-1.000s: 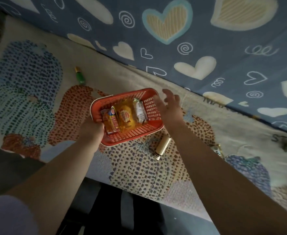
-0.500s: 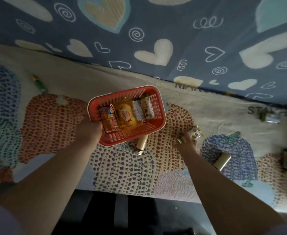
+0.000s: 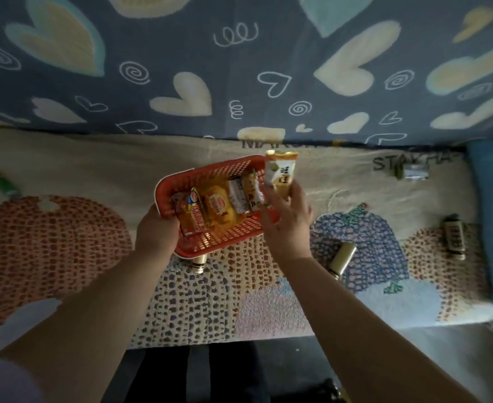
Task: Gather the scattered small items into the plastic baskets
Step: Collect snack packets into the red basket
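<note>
Two fabric surfaces fill the view: blue heart-print blanket across the top, and below it a cream spotted blanket with red, purple and orange dotted blobs, lying flat. Blue cushion at the right edge, partly cut off. Red plastic basket sits mid-frame, tilted, gripped at its near-left corner by the left hand, fingers wrapped over the rim. Basket already holds several wrapped snacks: an orange bar packet at the left, a yellow round-logo packet beside it, two pale narrow packets toward the right wall. Right hand is over the basket's right rim, closed on a white-and-gold snack packet held upright, its top end sticking past the far rim; packet is above the basket, not inside it. Loose items on the spotted blanket: gold tube just right of the right wrist on the purple blob; second gold tube poking out from under the basket's near edge; dark labelled packet well to the right near the cushion; silvery wrapper far right by the printed lettering, blurred; green bottle at the far left edge, also blurred. Dark floor along the bottom.
</note>
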Available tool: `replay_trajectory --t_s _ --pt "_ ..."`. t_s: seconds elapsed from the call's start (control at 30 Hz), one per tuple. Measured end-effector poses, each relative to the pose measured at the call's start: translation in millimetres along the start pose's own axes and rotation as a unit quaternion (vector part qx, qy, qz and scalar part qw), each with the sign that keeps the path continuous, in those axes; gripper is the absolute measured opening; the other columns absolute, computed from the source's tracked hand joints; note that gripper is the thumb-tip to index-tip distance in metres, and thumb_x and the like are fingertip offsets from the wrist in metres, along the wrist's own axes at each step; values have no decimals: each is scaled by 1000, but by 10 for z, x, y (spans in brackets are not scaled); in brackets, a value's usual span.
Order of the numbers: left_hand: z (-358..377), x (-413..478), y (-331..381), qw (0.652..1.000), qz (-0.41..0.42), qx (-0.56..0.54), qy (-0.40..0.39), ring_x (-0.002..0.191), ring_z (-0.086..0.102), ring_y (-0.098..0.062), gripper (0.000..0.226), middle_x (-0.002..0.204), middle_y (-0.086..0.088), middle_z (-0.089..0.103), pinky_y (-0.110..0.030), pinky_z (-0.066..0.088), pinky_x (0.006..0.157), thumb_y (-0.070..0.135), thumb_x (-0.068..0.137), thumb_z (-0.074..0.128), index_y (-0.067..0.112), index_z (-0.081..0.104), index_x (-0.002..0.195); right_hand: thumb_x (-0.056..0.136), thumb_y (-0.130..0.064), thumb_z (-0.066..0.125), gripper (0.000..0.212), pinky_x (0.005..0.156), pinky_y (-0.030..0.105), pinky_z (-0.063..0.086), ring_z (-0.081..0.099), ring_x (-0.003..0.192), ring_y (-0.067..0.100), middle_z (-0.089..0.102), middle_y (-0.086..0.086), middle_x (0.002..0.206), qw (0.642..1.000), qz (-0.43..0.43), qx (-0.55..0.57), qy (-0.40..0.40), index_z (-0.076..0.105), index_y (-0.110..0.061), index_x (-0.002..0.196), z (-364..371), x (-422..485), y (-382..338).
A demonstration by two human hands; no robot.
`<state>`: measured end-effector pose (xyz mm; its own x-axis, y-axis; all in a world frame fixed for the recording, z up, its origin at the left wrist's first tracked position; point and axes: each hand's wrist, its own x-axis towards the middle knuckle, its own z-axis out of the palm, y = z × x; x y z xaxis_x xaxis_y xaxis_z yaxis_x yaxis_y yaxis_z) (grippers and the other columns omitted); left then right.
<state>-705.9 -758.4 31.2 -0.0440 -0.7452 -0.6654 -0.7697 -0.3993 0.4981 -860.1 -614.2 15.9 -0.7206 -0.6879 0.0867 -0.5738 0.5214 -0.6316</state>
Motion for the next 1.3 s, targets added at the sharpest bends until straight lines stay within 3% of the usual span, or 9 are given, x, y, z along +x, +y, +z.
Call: replay_trajectory --t_s 0.13,0.33,0.53,0.7,0.87,0.93,1.07,1.2,1.3 --pt "263 -122 202 999 18 42 -1 95 62 -37 16 102 -21 66 -44 51 85 3 84 49 16 56 89 80 -54 44 45 103 51 26 32 137 27 36 3 152 983 41 -83 -156 61 -46 121 -153 -51 104" --pt "619 -193 325 998 14 56 -21 85 65 -34 7 91 -15 68 -47 55 81 12 75 55 14 62 78 79 -36 54 44 99 47 35 42 120 22 46 -1 135 988 152 11 -17 60 -37 122 -494 -284 587" --pt "1008 -330 564 993 18 110 -43 95 65 -40 22 101 -26 68 -49 53 85 12 77 57 1 67 94 83 -12 60 56 104 52 39 44 119 25 43 1 132 936 345 7 -63 48 -32 134 -895 -302 1389" --pt "1424 -427 930 991 57 108 -52 99 62 -40 17 105 -23 66 -46 51 89 6 82 56 3 64 96 86 -13 58 58 82 37 52 52 107 25 39 8 138 927 366 -6 -84 40 -27 139 -1249 264 1886" --pt "1847 -392 1271 987 88 119 -70 101 60 -41 20 109 -24 65 -49 50 90 4 83 54 5 64 101 86 -6 60 66 58 16 41 53 107 26 28 8 148 925 364 -52 -97 35 -19 146 -1509 912 2397" --pt "1986 -390 1378 985 103 121 -72 103 60 -41 24 110 -23 65 -49 50 92 5 84 53 7 64 105 87 -9 62 68 69 17 43 50 122 31 18 7 155 921 363 -77 -120 33 -22 148 -1557 1122 2585" --pt "2264 -336 1532 984 108 101 -97 97 62 -39 17 102 -18 66 -51 51 90 5 84 52 17 60 93 94 -13 54 65 95 24 42 18 145 33 -9 3 161 894 328 -189 -238 26 -25 151 -1553 1459 2879" --pt "2543 -251 1630 983 117 104 -97 87 64 -37 15 90 -15 67 -50 54 84 5 83 52 18 55 75 94 -22 52 68 116 49 24 12 145 38 -3 7 161 883 314 -195 -288 18 -26 153 -1334 1664 3283" --pt "2608 -197 1607 983 109 99 -105 88 64 -36 17 92 -14 67 -50 55 83 6 82 52 19 60 88 95 -20 49 56 109 46 38 26 141 35 11 5 160 898 302 -181 -265 31 -29 147 -1203 1636 3390"
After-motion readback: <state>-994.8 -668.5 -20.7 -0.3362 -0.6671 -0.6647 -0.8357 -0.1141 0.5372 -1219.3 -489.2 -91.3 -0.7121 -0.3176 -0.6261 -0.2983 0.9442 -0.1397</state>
